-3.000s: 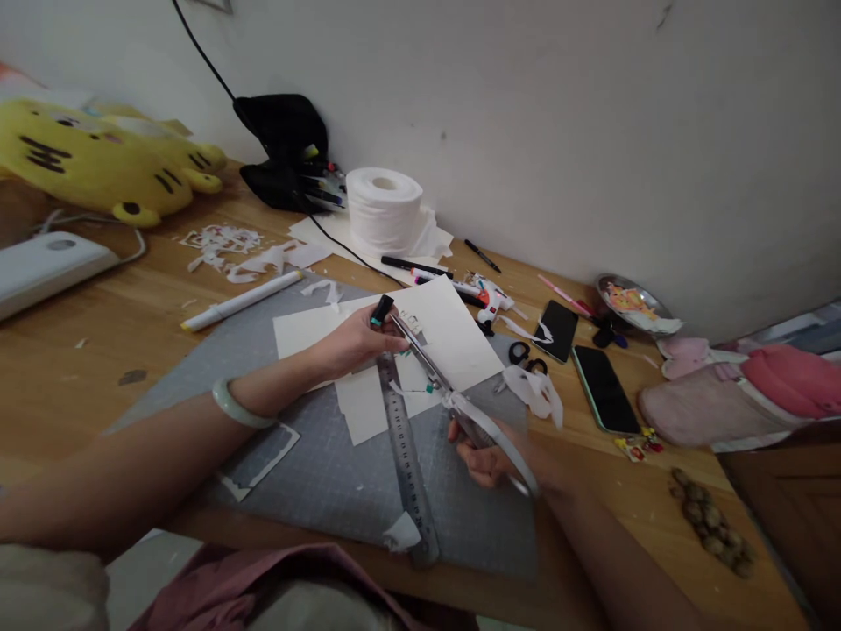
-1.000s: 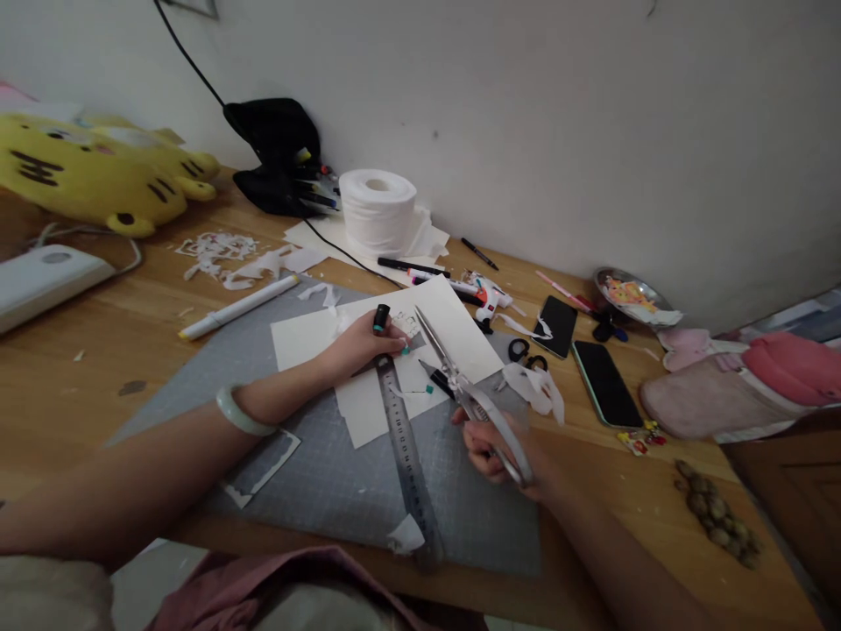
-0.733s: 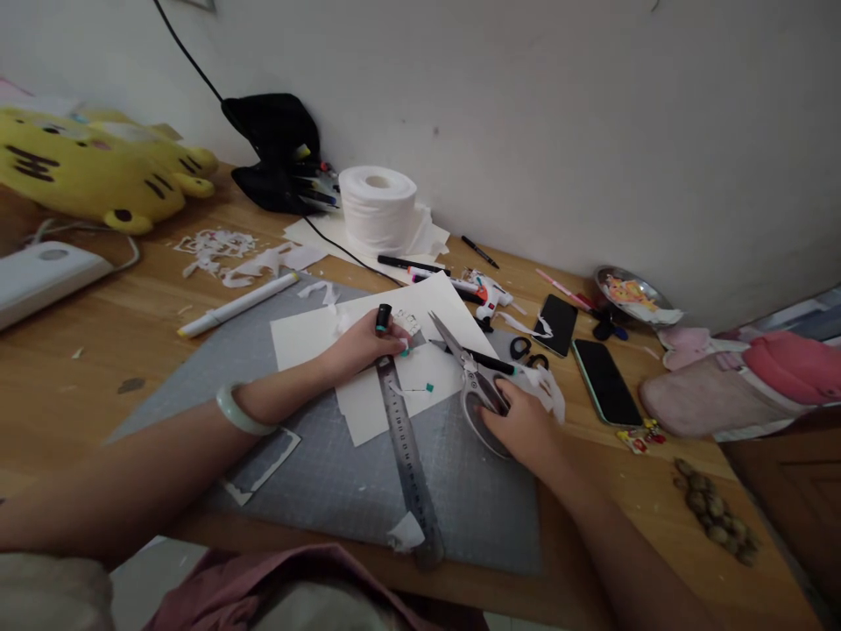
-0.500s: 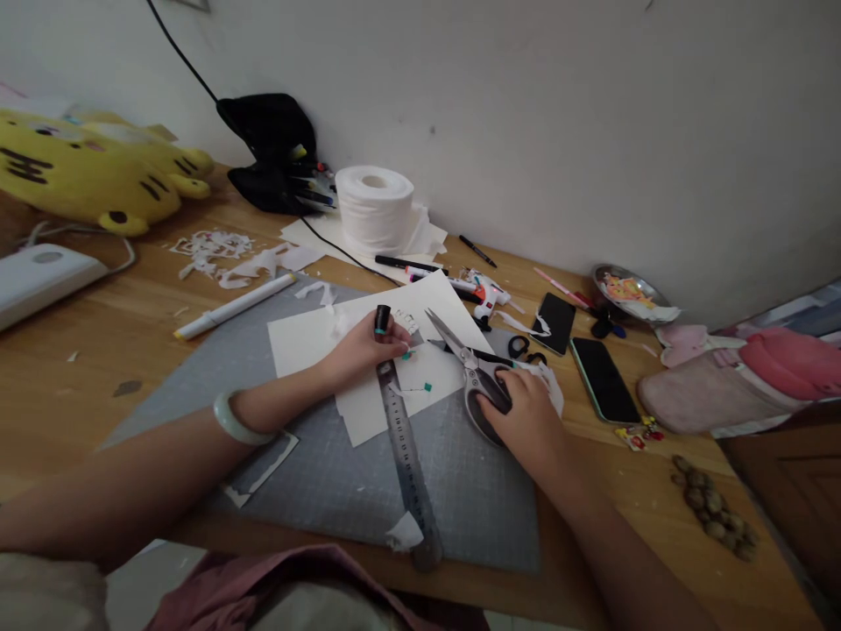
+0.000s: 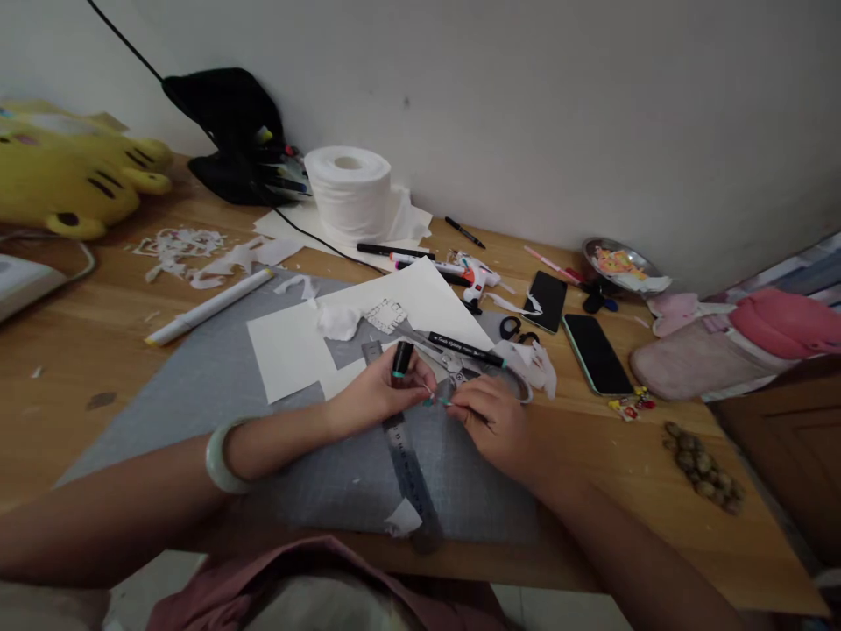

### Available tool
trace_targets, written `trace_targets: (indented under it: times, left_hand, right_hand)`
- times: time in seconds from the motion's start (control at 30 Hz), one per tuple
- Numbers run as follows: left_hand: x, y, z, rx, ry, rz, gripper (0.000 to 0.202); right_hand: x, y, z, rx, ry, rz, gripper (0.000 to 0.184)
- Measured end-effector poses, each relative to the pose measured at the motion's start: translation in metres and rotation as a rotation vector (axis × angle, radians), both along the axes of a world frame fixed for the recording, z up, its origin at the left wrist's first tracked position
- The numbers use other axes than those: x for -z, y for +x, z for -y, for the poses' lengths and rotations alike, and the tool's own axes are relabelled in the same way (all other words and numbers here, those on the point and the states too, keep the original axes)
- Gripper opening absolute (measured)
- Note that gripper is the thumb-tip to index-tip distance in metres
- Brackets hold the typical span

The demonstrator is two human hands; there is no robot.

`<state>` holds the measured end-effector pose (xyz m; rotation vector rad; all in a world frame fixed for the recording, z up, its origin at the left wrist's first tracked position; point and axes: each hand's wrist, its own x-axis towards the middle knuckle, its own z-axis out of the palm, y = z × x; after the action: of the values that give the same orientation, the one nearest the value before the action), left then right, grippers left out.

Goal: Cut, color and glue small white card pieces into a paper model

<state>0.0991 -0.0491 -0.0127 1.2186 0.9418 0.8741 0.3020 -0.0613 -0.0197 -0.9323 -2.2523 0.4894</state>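
My left hand is closed around a black marker cap with a teal band, which sticks up between the fingers. Its thumb and forefinger also pinch a small white scrap with green on it. Close beside it, my right hand is pinched on a small green-tipped piece; whether the two bits are joined is unclear. Behind the fingers lie the scissors, partly hidden, and a black marker. A steel ruler runs beneath my left hand on the grey cutting mat.
White paper sheets, a crumpled tissue and a drawn cut-out lie ahead. Further back stand a tissue roll and a glue gun. Two phones and a metal bowl are to the right.
My right hand has let go of the scissors, which now lie on the mat, and has moved left to pinch a small green piece beside my left hand. The camera view has shifted.
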Motion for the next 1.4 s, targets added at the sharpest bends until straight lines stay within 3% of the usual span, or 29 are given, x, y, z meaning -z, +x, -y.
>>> trace_targets:
  times: [0.1,0.23,0.33,0.53,0.73,0.83,1.07,1.23,1.4]
  left_hand:
    - [0.004,-0.004,-0.008,-0.055,0.043,-0.02,0.033]
    - [0.004,-0.009,-0.015,-0.132,0.054,-0.016,0.035]
    - [0.0,-0.009,-0.016,-0.142,0.026,-0.004,0.036]
    - [0.003,-0.01,-0.018,-0.13,0.047,0.025,0.03]
    - [0.013,-0.012,-0.019,-0.119,0.076,0.019,0.022]
    - [0.012,-0.011,-0.016,-0.134,0.086,0.0,0.02]
    - [0.008,-0.013,-0.015,-0.167,0.124,0.053,0.022]
    - [0.009,-0.014,-0.019,-0.2,0.116,0.129,0.026]
    - [0.008,-0.01,-0.014,-0.142,0.14,0.104,0.022]
  right_hand:
    - [0.0,0.005,-0.007,-0.009,0.043,0.085,0.017]
    - [-0.002,0.011,-0.013,-0.025,0.052,0.182,0.036]
    - [-0.005,0.012,-0.012,0.0,0.013,0.136,0.043]
    - [-0.011,0.007,-0.006,0.041,-0.001,0.091,0.021]
    - [-0.004,-0.002,-0.004,0.141,0.055,0.054,0.026]
    - [-0.005,-0.012,-0.001,0.203,0.059,0.032,0.012]
    - [-0.018,-0.052,-0.005,0.3,-0.095,0.039,0.009]
    - [-0.007,-0.066,-0.015,0.339,-0.222,-0.108,0.012]
    - [-0.001,-0.063,-0.013,0.302,-0.305,-0.194,0.018]
